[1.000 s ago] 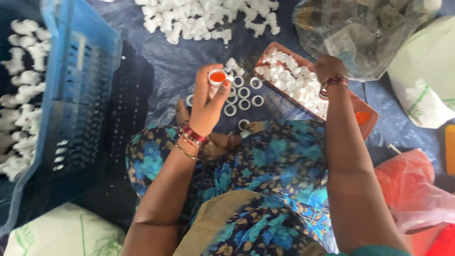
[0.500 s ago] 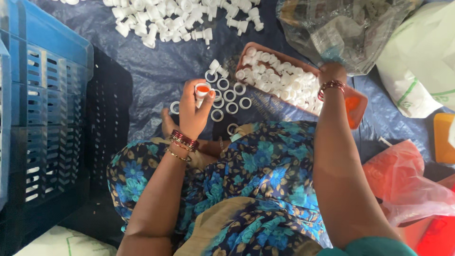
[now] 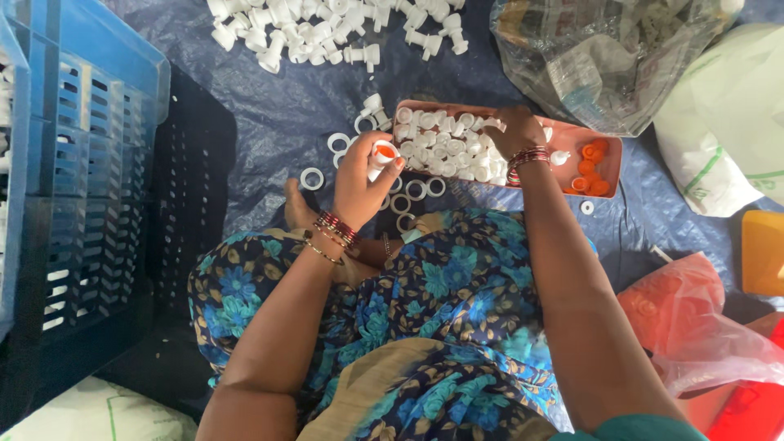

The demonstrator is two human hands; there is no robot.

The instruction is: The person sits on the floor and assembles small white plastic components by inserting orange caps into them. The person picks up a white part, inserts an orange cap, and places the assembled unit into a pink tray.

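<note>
My left hand (image 3: 359, 184) is closed around a small white piece with an orange cap (image 3: 382, 153), held up just above the white rings (image 3: 406, 196) scattered on the blue tarp (image 3: 278, 114). My right hand (image 3: 513, 132) reaches into the pink tray (image 3: 608, 149), fingers curled down among the white plugs (image 3: 445, 147); whether it has gripped one I cannot tell.

What could go wrong, as I judge it: the right wrist lies across the tray's near rim, so a hasty pull could tip it and spill the plugs and the orange caps (image 3: 590, 167) — and the left grip is only fingertips, so the capped piece could slip down among the rings.

Compared with half a second ago, both hands sit in much the same places — the view has shifted, and the blue crate (image 3: 82, 163) fills more of the left.
</note>
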